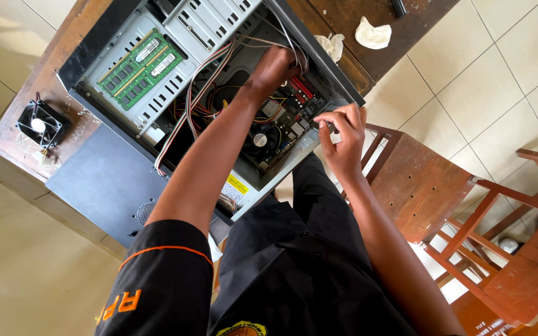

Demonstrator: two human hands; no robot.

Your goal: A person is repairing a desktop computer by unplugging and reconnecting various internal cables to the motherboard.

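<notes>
Black sleeves frame both arms reaching the open computer case [319,59] on the wooden desk [32,93]. Left hand [274,68] grips thin, limp cables [284,37] above the fragile motherboard [284,118]; right hand [342,134] pinches the case's rim, fingers curled.

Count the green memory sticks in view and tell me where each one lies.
2. Both memory sticks lie side by side on the drive cage of the open computer case: one, the other. More may be hidden inside.
</notes>
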